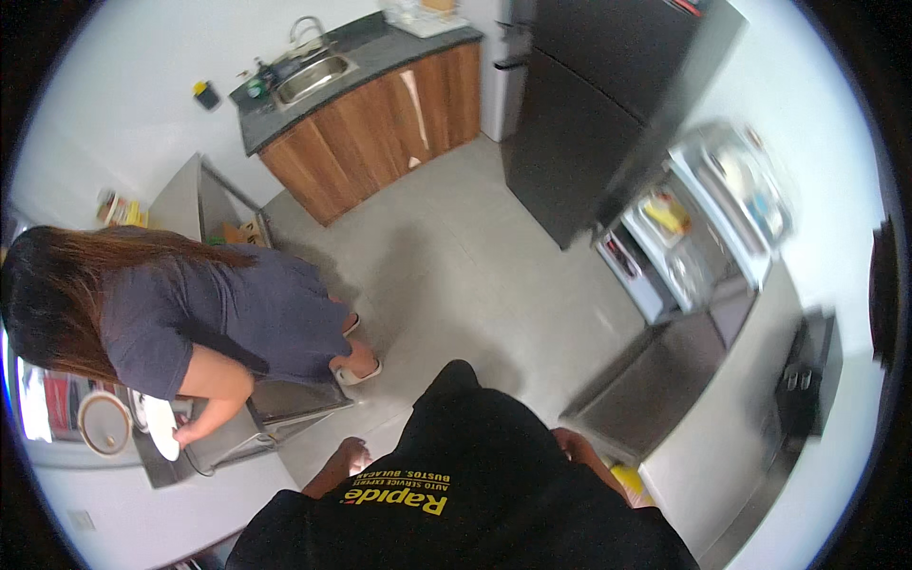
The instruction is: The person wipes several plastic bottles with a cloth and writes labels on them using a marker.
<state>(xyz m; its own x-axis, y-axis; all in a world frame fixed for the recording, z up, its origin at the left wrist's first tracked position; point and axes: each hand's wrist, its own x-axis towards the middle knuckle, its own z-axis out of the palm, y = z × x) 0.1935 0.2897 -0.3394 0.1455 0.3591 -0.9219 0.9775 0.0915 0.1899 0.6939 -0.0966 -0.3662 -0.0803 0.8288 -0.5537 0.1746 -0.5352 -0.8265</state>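
Observation:
At my left side, low in the view, hangs my left hand [356,454]. Its fingers look loosely apart, and nothing shows in them; the far side of the hand is blurred. My right hand [573,445] is beside my black shirt [475,456], near a steel-topped table [651,389]. The shirt hides part of that hand, so its fingers cannot be made out. Close to my right forearm lies something yellow [629,483], only partly visible. At the left a co-worker [209,304] in a grey dress holds a white plate-like thing [162,427] over a steel table.
A sink [312,80] is set in a dark counter over wooden cabinets [380,123]. The tall dark fridge [579,123] stands at the back right. Beside it is a white shelf unit [684,223] with food and dishes. Grey floor [446,256] lies between them.

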